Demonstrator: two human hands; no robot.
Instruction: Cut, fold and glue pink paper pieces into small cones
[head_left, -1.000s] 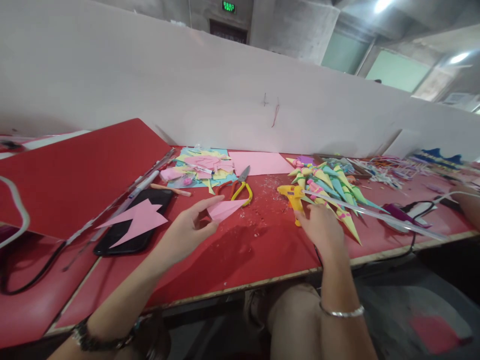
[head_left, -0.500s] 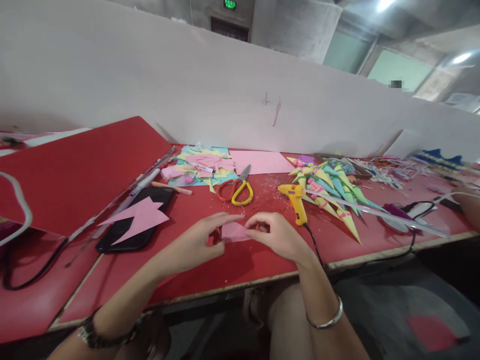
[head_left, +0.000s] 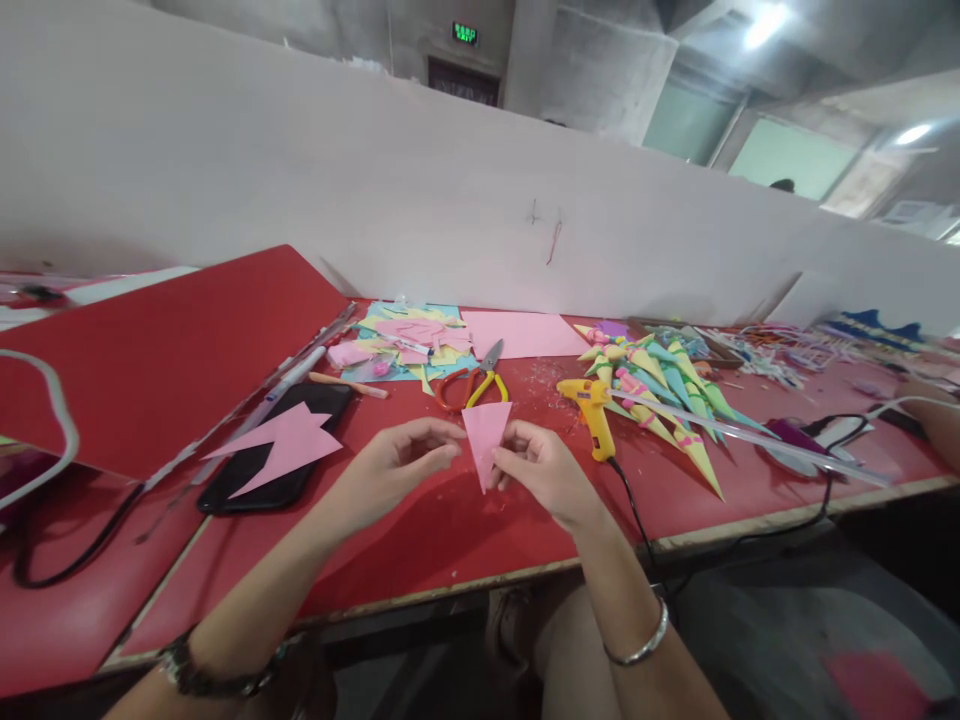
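A pink paper triangle [head_left: 486, 436], wide side up and tip down, is pinched along its right edge by my right hand [head_left: 544, 468] above the red table. Just left of it, my left hand [head_left: 401, 462] has its thumb and fingers apart and holds nothing. Behind the paper lie scissors [head_left: 486, 380] with one red and one yellow handle. A yellow glue gun [head_left: 591, 412] rests to the right of my right hand, its cord running off the table edge. Cut pink paper pieces [head_left: 289, 440] lie on a black phone [head_left: 322, 400] to the left.
Several pastel paper cones [head_left: 675, 370] are piled right of the glue gun, with a long clear stick [head_left: 750, 435] across them. Paper scraps [head_left: 412, 340] and a pink sheet [head_left: 521, 334] lie by the white partition [head_left: 450, 190]. Another person's arm [head_left: 930, 405] shows at far right.
The pink paper has turned from lying low between both hands to standing tip down in my right hand. My left hand has drawn back a little to the left, away from it.
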